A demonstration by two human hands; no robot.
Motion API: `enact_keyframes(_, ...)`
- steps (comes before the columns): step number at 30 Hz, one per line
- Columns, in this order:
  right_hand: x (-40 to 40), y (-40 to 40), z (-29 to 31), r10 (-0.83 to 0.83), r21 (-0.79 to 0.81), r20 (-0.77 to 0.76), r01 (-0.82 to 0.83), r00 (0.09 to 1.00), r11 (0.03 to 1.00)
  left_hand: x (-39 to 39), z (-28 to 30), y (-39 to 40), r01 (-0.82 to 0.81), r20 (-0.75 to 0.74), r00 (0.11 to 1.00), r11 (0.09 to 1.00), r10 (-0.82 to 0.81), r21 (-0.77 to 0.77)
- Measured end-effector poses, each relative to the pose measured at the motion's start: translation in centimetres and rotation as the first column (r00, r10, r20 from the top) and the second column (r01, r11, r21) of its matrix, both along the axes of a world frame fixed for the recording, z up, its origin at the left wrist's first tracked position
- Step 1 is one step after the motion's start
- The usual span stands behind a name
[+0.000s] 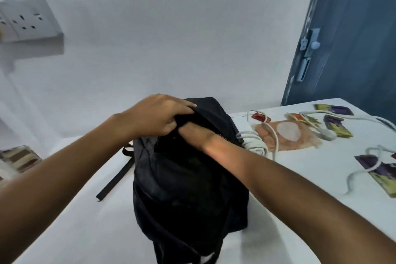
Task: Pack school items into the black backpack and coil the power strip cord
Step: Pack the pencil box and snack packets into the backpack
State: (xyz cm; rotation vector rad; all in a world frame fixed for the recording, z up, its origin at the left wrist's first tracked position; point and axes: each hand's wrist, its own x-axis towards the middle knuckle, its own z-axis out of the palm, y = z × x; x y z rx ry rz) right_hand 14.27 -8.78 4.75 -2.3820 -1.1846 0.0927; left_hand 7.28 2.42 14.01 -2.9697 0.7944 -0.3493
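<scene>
Two bare forearms reach over a black backpack (188, 178) standing on a white table (300, 188).

The left hand (154, 113) curls round the soft fabric rim at the bag's top, holding it open; the right hand (192, 133) is plunged into the opening, its fingers hidden, so its grip cannot be told. A flat webbing strap (115, 178) trails left. Just right of the bag lies a partly coiled white cord (255, 143), amid glossy purple-and-green packets (336, 124) and a crumpled translucent pouch (289, 137).
</scene>
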Motion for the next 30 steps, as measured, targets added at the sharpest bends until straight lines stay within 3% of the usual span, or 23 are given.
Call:
enact_keyframes(1, 0.7, 0.4, -0.2, -0.081, -0.034, -0.082, 0.078, 0.993, 0.996, 0.1, -0.1, 0.2, 0.013, 0.005, 1.000, 1.000, -0.013, -0.008)
enact_keyframes(4, 1.4, 0.6, -0.1, -0.270, -0.382, -0.271, 0.154, 0.924, 0.911, 0.5, -0.3, 0.5, 0.031, 0.027, 0.999, 0.999, -0.030, -0.042)
enact_keyframes(6, 1.8, 0.7, 0.7, -0.331, -0.388, -0.313, 0.198, 0.890, 0.900, 0.8, -0.1, 0.7, 0.034, 0.029, 0.999, 0.997, -0.032, -0.067)
enact_keyframes(10, 2.8, 0.9, -0.5, -0.285, -0.441, -0.138, 0.198, 0.949, 0.875, 1.3, 0.5, 1.0, 0.037, 0.025, 0.999, 0.993, -0.035, -0.110)
enact_keyframes(13, 2.7, 1.1, -1.2, -0.169, -0.484, -0.043, 0.127, 0.985, 0.866, 1.5, 0.5, 1.1, 0.022, 0.005, 1.000, 0.992, -0.021, -0.123)
enact_keyframes(15, 1.7, 1.2, -0.1, -0.056, -0.579, 0.097, 0.102, 0.994, 0.809, 1.7, 0.5, 1.0, 0.007, -0.025, 1.000, 0.986, -0.012, -0.165)
enact_keyframes(17, 0.2, 1.1, 2.1, -0.015, -0.543, 0.088, 0.061, 0.996, 0.838, 1.9, 0.6, 1.1, -0.015, -0.073, 0.997, 0.974, -0.002, -0.226)
enact_keyframes(19, -0.9, -0.9, 5.1, 0.150, -0.414, -0.121, -0.187, 0.981, 0.891, 2.3, 0.6, 1.1, -0.031, -0.121, 0.993, 0.964, -0.001, -0.262)
enact_keyframes(20, -0.7, -2.8, 6.9, 0.224, -0.317, -0.339, -0.335, 0.914, 0.887, 2.6, 0.7, 0.9, -0.044, -0.153, 0.988, 0.959, 0.001, -0.279)
enact_keyframes(22, 0.7, -6.8, 10.3, 0.341, -0.001, -0.714, -0.489, 0.611, 0.873, 3.1, 0.6, 0.6, -0.081, -0.217, 0.976, 0.948, 0.013, -0.308)
enact_keyframes(23, 2.5, -8.5, 11.2, 0.371, 0.145, -0.777, -0.429, 0.509, 0.891, 3.4, 0.5, 0.4, -0.111, -0.235, 0.971, 0.941, 0.035, -0.319)
enact_keyframes(24, 4.8, -9.9, 11.1, 0.353, 0.236, -0.775, -0.279, 0.524, 0.931, 3.7, 0.4, 0.3, -0.149, -0.249, 0.966, 0.933, 0.067, -0.327)
enact_keyframes(26, 10.1, -12.5, 9.2, 0.087, 0.299, -0.694, 0.176, 0.714, 0.938, 4.2, 0.1, 0.0, -0.219, -0.282, 0.952, 0.914, 0.122, -0.342)
enact_keyframes(27, 12.9, -13.9, 7.0, -0.145, 0.282, -0.638, 0.404, 0.756, 0.870, 4.4, -0.1, -0.1, -0.241, -0.300, 0.944, 0.907, 0.136, -0.346)
enact_keyframes(28, 15.5, -15.3, 4.3, -0.365, 0.257, -0.569, 0.581, 0.737, 0.772, 4.4, -0.3, -0.3, -0.252, -0.314, 0.939, 0.904, 0.142, -0.346)
enact_keyframes(30, 19.8, -18.4, -1.4, -0.663, 0.131, -0.400, 0.756, 0.633, 0.642, 4.3, -0.6, -0.5, -0.278, -0.330, 0.930, 0.896, 0.161, -0.347)
